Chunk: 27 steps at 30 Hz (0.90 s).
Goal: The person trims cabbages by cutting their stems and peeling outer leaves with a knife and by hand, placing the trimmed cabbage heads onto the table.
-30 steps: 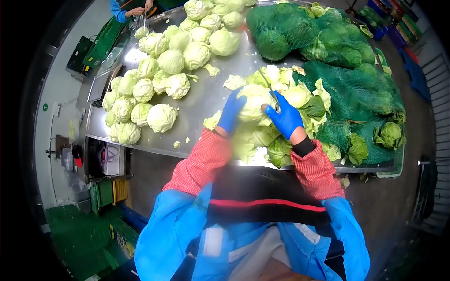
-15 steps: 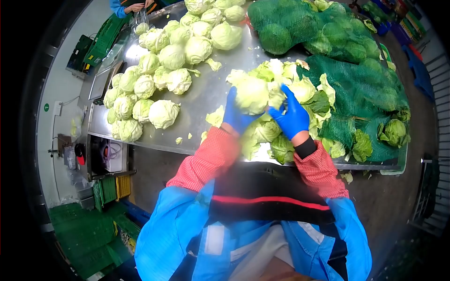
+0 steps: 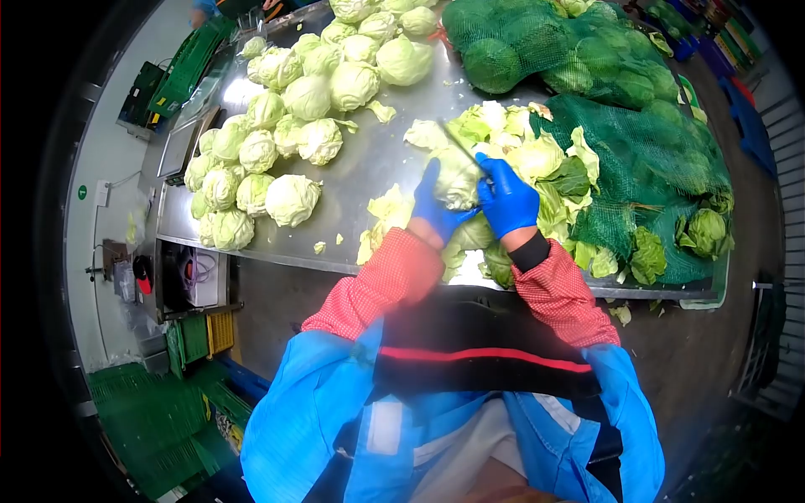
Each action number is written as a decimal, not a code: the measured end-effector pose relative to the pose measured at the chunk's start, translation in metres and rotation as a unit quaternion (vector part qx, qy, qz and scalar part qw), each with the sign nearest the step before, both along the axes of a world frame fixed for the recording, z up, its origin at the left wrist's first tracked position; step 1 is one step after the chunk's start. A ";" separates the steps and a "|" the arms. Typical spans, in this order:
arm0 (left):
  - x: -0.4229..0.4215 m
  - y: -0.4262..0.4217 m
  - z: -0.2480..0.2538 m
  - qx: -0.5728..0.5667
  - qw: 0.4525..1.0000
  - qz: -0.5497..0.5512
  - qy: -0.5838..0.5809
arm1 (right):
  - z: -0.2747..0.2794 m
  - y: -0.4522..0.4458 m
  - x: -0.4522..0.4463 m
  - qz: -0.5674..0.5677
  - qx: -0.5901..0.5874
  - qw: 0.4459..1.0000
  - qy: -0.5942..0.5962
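Observation:
My left hand (image 3: 436, 206), in a blue glove, is closed round the lower left side of a pale green cabbage (image 3: 457, 178). In my right hand (image 3: 510, 199), gloved in blue too, is a knife (image 3: 460, 141); its thin dark blade points up and left across the top of the cabbage. The knife's handle is hidden in my fist. Loose cabbage leaves (image 3: 490, 121) lie heaped behind and to the right of my hands. More torn leaves (image 3: 388, 211) rest on the metal table left of my left wrist.
Many trimmed cabbages (image 3: 309, 97) cover the left of the metal table (image 3: 369, 176). Green net sacks (image 3: 641, 155) of cabbages fill the right side. A scale (image 3: 186, 147) stands at the left edge, near green crates (image 3: 191, 67). A blurred person (image 3: 201, 12) is at the far left.
My right hand has gone from spread fingers beside the cabbage to a closed grip on a knife, now visible over it. The cabbage, still in my left hand, has shifted slightly.

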<state>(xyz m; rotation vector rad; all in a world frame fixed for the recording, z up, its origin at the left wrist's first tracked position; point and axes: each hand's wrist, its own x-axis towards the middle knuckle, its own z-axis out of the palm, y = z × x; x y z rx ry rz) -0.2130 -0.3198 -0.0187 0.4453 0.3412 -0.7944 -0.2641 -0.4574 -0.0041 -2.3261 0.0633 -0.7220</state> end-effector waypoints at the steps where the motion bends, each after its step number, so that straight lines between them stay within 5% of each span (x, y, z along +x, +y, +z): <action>1: 0.000 0.001 0.000 0.011 1.000 0.004 -0.017 | 0.001 -0.006 -0.001 -0.024 0.070 0.996 0.050; 4: -0.006 0.007 0.020 0.008 0.999 0.031 0.005 | -0.007 -0.041 -0.001 -0.071 0.221 0.972 0.032; 7: 0.000 0.007 0.012 -0.052 0.997 0.013 -0.047 | -0.030 -0.069 -0.002 -0.028 0.210 0.973 0.087; 8: 0.002 0.005 0.012 -0.064 0.995 0.009 -0.071 | 0.001 -0.061 -0.007 -0.027 0.189 0.956 0.222; 9: 0.001 0.008 0.015 -0.085 0.996 -0.028 -0.031 | 0.011 -0.056 -0.009 0.024 0.183 0.960 0.209; 11: 0.002 0.013 0.030 -0.024 0.986 -0.138 -0.093 | 0.017 -0.046 -0.011 0.113 0.176 0.966 0.149; 13: 0.014 0.025 0.017 -0.058 0.962 -0.191 -0.187 | 0.005 -0.045 -0.005 0.136 0.299 0.935 0.135; 14: 0.017 0.027 0.024 -0.075 0.946 -0.212 -0.235 | 0.015 -0.044 -0.006 0.119 0.389 0.885 0.227; 15: 0.017 0.024 0.039 0.052 0.920 -0.190 -0.339 | 0.012 -0.041 -0.005 0.104 0.368 0.891 0.244; 17: 0.010 0.018 0.040 0.139 0.942 -0.099 -0.289 | 0.007 -0.032 -0.004 0.072 0.327 0.901 0.276; 20: 0.000 0.015 0.038 0.141 0.973 -0.039 -0.177 | 0.017 -0.016 -0.011 0.006 0.099 0.988 0.117; 21: -0.003 0.016 0.034 0.168 0.968 -0.032 -0.183 | 0.022 -0.012 -0.010 -0.017 0.059 0.998 0.007; 24: -0.006 0.016 0.030 0.198 0.966 -0.070 -0.153 | 0.013 -0.021 -0.005 0.030 -0.030 0.999 -0.012; 25: -0.004 0.016 0.028 0.150 0.979 -0.075 -0.115 | 0.013 -0.023 -0.004 0.014 -0.036 0.999 0.028; 27: 0.001 0.020 0.022 0.055 0.995 -0.080 -0.037 | -0.016 -0.041 0.007 -0.008 0.150 0.985 0.087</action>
